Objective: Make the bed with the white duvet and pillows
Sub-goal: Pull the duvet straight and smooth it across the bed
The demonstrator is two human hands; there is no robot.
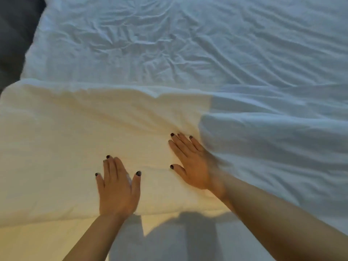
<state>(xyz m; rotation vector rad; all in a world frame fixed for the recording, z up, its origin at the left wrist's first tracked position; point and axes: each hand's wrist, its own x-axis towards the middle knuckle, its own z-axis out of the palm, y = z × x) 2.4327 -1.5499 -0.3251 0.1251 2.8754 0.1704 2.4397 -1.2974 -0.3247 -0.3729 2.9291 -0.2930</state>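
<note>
White duvet (56, 147) fold hides the right hand (190, 162) edge.

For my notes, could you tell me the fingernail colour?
Dark polish, nearly black, on both hands; head view.

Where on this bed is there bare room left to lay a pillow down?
The wrinkled sheet beyond the duvet's folded edge lies bare from the dark left edge to the right. Nearer, it is crowded: the left hand and right hand press flat on the duvet.

dim | warm light from left | right side bluish shade | soft blur
</note>
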